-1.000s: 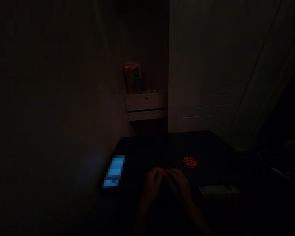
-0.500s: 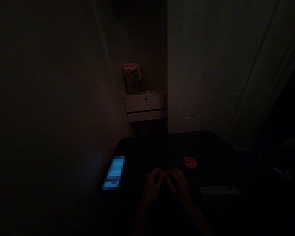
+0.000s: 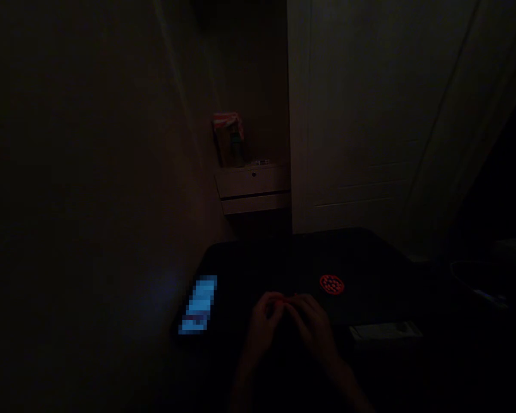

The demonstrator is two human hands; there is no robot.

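Observation:
In the dim head view, my left hand point(image 3: 264, 318) and my right hand point(image 3: 312, 318) meet over a dark tabletop point(image 3: 258, 258). Fingers of both are bent and pinched around a small reddish piece point(image 3: 281, 300); its kind is too dark to make out. Just beyond the right hand lies a round red item point(image 3: 332, 284) with an openwork or spotted pattern. To the left of the hands is a phone-like lit screen point(image 3: 199, 305), blurred into blocks.
A pale flat box point(image 3: 386, 331) lies by the near right edge. Behind the table stand a pale door panel point(image 3: 361, 115) and a drawer unit point(image 3: 253, 183) bearing a red-striped item point(image 3: 227, 120). A cable point(image 3: 490, 298) shows at the right.
My hands have shifted slightly, and the left fingers have rolled apart a little, so more of the reddish piece shows. The camera view has moved slightly.

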